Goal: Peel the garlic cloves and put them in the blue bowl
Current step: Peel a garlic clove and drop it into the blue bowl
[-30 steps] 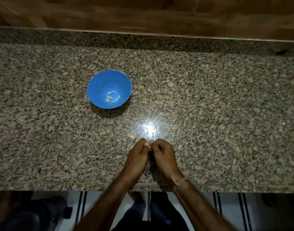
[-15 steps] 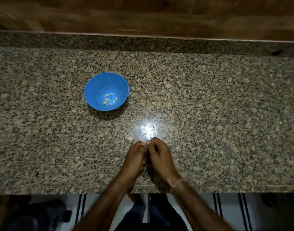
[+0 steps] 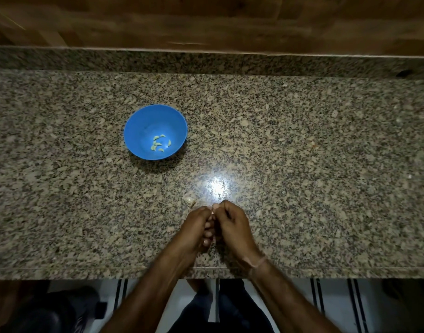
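Two hands brought together above the granite counter's [image 3: 302, 164] near edge: left hand [image 3: 196, 224] and right hand [image 3: 232, 222], fingers of both curled inward, tips meeting at the far end. Impossible to tell whether clamped on anything, the gap hidden by the fingers. Forearms reaching in from below and converging, thin band [image 3: 257, 260] round the right wrist. Just beyond the left fingertips, pale garlic piece [image 3: 190, 201] lying on the granite. Farther left and well apart, blue bowl [image 3: 143, 126] upright, several peeled cloves [image 3: 160, 144] at its bottom.
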The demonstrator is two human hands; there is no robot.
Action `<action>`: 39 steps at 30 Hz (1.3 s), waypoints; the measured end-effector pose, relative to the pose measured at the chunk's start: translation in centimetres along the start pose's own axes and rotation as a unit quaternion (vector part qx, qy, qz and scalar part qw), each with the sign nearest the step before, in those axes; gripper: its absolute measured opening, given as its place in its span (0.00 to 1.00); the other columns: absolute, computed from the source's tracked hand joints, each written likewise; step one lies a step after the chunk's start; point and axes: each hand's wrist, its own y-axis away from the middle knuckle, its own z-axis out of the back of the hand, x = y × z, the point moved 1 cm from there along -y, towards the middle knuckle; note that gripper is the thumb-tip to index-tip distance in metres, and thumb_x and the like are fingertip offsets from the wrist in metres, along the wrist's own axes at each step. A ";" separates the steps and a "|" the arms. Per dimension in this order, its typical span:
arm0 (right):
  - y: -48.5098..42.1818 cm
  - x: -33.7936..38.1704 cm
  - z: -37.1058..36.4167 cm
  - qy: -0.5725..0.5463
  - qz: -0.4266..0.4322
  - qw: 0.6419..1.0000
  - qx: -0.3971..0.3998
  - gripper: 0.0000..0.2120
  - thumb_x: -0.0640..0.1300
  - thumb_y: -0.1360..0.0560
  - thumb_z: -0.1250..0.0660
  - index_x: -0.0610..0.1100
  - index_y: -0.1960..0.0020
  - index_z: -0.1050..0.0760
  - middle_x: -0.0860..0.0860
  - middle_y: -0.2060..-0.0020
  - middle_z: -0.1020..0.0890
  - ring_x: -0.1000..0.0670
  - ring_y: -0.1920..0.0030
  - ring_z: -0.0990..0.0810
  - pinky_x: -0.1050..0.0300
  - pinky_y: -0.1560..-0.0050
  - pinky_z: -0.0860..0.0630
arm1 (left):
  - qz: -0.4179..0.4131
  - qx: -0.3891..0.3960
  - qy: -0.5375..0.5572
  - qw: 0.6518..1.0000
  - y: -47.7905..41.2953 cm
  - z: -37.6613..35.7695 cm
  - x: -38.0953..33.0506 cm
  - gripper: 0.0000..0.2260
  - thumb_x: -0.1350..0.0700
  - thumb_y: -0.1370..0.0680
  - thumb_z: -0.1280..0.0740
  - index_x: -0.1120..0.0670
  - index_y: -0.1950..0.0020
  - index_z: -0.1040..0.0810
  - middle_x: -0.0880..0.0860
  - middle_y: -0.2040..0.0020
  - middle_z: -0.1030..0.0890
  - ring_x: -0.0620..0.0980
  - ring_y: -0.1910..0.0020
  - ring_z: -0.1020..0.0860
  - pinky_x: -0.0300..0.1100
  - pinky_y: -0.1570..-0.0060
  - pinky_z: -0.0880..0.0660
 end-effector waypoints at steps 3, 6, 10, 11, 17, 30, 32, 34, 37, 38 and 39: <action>-1.1 -0.1 -0.4 -0.172 -0.216 0.960 0.045 0.16 0.41 0.17 0.36 0.46 0.64 0.30 0.52 0.73 0.33 0.54 0.74 0.37 0.61 0.72 0.40 | -0.203 -0.126 -0.263 0.935 0.3 0.2 1.2 0.11 0.54 0.14 0.43 0.51 0.57 0.32 0.49 0.63 0.26 0.44 0.65 0.27 0.40 0.67 0.33; -0.7 0.0 -0.5 -0.170 -0.200 0.964 0.045 0.15 0.43 0.15 0.36 0.44 0.61 0.26 0.51 0.72 0.29 0.54 0.73 0.33 0.61 0.71 0.35 | -0.207 -0.119 -0.178 0.955 0.6 -0.1 1.1 0.12 0.54 0.13 0.43 0.53 0.55 0.31 0.51 0.63 0.25 0.45 0.67 0.28 0.40 0.68 0.33; 0.7 0.3 -0.2 -0.128 -0.066 0.989 0.021 0.13 0.44 0.17 0.32 0.40 0.58 0.20 0.42 0.68 0.19 0.46 0.69 0.22 0.55 0.66 0.23 | -0.035 -0.052 0.065 0.996 0.2 -0.1 0.5 0.11 0.53 0.13 0.42 0.54 0.53 0.28 0.49 0.68 0.28 0.45 0.70 0.32 0.42 0.70 0.38; 0.7 0.3 -0.1 -0.133 -0.058 0.989 0.021 0.12 0.42 0.17 0.32 0.39 0.58 0.19 0.40 0.67 0.18 0.45 0.69 0.21 0.55 0.66 0.22 | -0.034 -0.044 0.071 0.996 0.3 -0.1 0.4 0.10 0.53 0.13 0.42 0.54 0.53 0.28 0.48 0.69 0.29 0.45 0.70 0.33 0.41 0.70 0.39; -0.1 0.3 0.9 -0.106 -0.067 0.992 0.035 0.07 0.37 0.20 0.29 0.33 0.49 0.17 0.40 0.59 0.14 0.47 0.61 0.17 0.54 0.55 0.18 | -0.117 -0.050 -0.002 0.992 0.7 0.5 0.2 0.15 0.53 0.12 0.43 0.64 0.51 0.31 0.54 0.63 0.29 0.45 0.67 0.31 0.37 0.69 0.32; 0.7 1.0 0.9 0.154 0.136 0.978 -0.027 0.05 0.39 0.21 0.28 0.46 0.55 0.18 0.52 0.64 0.14 0.49 0.62 0.14 0.52 0.61 0.16 | -0.027 -0.004 0.061 0.998 0.6 0.9 -0.1 0.15 0.51 0.13 0.43 0.53 0.58 0.31 0.49 0.68 0.32 0.46 0.71 0.35 0.42 0.70 0.39; 0.2 1.1 0.9 0.114 0.087 0.989 -0.034 0.04 0.39 0.22 0.27 0.43 0.55 0.17 0.49 0.63 0.14 0.48 0.61 0.14 0.52 0.58 0.15 | -0.200 -0.081 -0.124 0.969 0.9 1.2 0.4 0.14 0.50 0.13 0.43 0.55 0.56 0.31 0.49 0.65 0.30 0.46 0.68 0.33 0.43 0.68 0.36; -0.2 1.1 0.9 0.012 -0.003 1.000 -0.025 0.05 0.38 0.22 0.28 0.38 0.55 0.17 0.44 0.63 0.14 0.44 0.62 0.16 0.47 0.56 0.18 | -0.300 -0.129 -0.249 0.912 0.8 1.5 0.7 0.13 0.51 0.14 0.43 0.54 0.56 0.31 0.48 0.63 0.28 0.48 0.64 0.30 0.43 0.64 0.34; -0.2 0.8 0.8 0.027 0.010 0.999 -0.033 0.05 0.39 0.22 0.28 0.39 0.55 0.17 0.45 0.63 0.14 0.45 0.62 0.16 0.44 0.55 0.17 | -0.210 -0.100 -0.137 0.963 0.6 1.3 0.5 0.14 0.52 0.14 0.40 0.57 0.56 0.28 0.54 0.64 0.26 0.48 0.66 0.30 0.43 0.66 0.33; 0.0 0.8 0.8 0.079 0.056 0.995 -0.038 0.04 0.40 0.22 0.28 0.42 0.56 0.17 0.48 0.63 0.14 0.47 0.61 0.15 0.47 0.56 0.16 | -0.137 -0.066 -0.049 0.987 0.5 1.0 0.4 0.15 0.51 0.14 0.40 0.57 0.57 0.28 0.54 0.66 0.27 0.48 0.68 0.31 0.44 0.67 0.34; 0.2 0.8 0.9 0.130 0.102 0.985 -0.041 0.04 0.40 0.22 0.27 0.45 0.56 0.18 0.51 0.64 0.14 0.50 0.62 0.15 0.52 0.58 0.16 | -0.061 -0.030 0.036 0.997 0.4 0.8 0.2 0.15 0.51 0.14 0.40 0.56 0.58 0.28 0.53 0.68 0.28 0.48 0.69 0.32 0.44 0.68 0.36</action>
